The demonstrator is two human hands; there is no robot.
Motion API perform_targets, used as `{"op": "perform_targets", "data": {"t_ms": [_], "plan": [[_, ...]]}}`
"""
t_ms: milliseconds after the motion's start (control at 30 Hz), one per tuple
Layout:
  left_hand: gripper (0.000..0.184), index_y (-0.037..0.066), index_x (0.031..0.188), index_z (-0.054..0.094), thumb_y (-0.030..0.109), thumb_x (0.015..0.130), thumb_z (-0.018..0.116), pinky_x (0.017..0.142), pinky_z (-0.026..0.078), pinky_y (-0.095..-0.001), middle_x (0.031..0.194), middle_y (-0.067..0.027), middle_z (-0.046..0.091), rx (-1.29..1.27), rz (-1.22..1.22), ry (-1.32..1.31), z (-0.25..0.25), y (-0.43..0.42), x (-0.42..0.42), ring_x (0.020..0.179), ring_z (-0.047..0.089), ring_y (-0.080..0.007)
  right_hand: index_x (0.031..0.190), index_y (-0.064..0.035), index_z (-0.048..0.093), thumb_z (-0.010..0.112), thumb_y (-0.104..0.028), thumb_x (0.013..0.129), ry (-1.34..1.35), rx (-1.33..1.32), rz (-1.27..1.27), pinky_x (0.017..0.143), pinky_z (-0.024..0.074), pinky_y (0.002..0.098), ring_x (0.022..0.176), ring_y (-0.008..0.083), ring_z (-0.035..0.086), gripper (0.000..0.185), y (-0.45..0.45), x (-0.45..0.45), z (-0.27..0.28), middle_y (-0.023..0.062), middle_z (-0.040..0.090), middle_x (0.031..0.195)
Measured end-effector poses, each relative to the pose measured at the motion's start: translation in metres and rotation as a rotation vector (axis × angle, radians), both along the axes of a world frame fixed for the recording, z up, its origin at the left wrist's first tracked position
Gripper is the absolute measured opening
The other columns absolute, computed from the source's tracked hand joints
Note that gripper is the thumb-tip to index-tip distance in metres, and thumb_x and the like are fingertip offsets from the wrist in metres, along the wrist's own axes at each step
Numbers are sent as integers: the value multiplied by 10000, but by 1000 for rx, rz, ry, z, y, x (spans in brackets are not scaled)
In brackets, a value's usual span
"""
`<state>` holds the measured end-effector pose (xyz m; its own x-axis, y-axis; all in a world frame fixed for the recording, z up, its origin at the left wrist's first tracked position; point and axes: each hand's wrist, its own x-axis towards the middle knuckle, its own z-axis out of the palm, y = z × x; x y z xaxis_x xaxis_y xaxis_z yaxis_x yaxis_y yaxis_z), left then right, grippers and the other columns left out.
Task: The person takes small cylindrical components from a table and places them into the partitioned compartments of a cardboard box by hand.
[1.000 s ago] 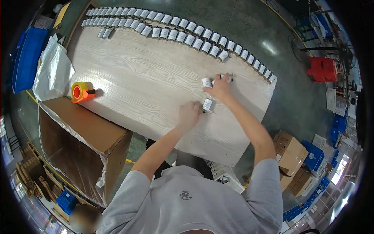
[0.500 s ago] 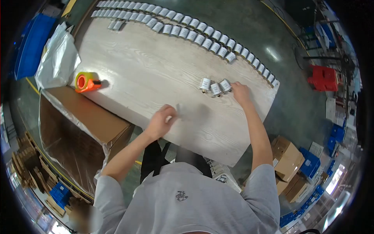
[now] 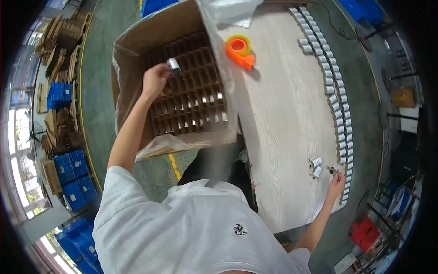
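My left hand point(image 3: 156, 81) is over the open carton, closed in a pinch on a small cylinder with a white label point(image 3: 174, 64). Beneath it a cardboard divider grid point(image 3: 189, 84) fills the box, and the nearer cells hold pale cylinders. On the right part of the table my right hand point(image 3: 337, 186) has its fingers closed at a small metallic cylinder point(image 3: 332, 170), whose end shows rather than its label. Just left of that lie two loose labelled cylinders point(image 3: 315, 161), close together.
Two long rows of labelled cylinders point(image 3: 325, 66) line the far edge of the white table point(image 3: 278, 114). An orange and yellow tape dispenser point(image 3: 239, 51) lies beside the carton point(image 3: 166, 23). Blue crates point(image 3: 75, 176) stand on the floor at left.
My view has turned left toward the carton. My left hand has moved from above the table to inside the box with a cylinder. The cylinder at my right hand is now apart from the other two.
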<state>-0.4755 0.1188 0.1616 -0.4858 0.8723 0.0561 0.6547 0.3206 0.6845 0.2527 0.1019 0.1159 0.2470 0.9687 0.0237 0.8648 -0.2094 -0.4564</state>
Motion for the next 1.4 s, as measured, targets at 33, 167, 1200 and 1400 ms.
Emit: {"op": "perform_targets", "data": {"t_ms": [33,167,1200,1400], "plan": [[122,57,886,646,55,774,598,635,491,-316,756,-116,651,-113,-54,97,-16,-8,-18,686,636,-204,1036,22,551,524,-67,854,83,64,61,772,458,313,877,214,582,204,16,-25,5,140,597,978],[158,76,876,661,117,731,612,665,489,-348,791,-129,646,-281,-174,130,-76,-29,-66,758,631,-275,1039,24,532,487,-34,873,330,156,231,825,446,299,938,197,565,182,67,-133,41,138,590,1034],[317,104,938,638,293,688,595,568,485,-383,1119,-42,561,-559,-695,384,-130,-43,-68,621,616,-236,861,-59,551,555,-148,796,266,-241,1227,678,452,416,814,325,582,110,114,-655,-34,119,613,853],[250,116,849,688,299,724,572,598,500,-355,1243,62,514,-584,-761,368,-124,-46,-80,697,637,-212,835,-51,566,513,-102,771,-28,-234,1395,685,450,441,795,342,596,97,116,-681,-70,156,620,835]]}}
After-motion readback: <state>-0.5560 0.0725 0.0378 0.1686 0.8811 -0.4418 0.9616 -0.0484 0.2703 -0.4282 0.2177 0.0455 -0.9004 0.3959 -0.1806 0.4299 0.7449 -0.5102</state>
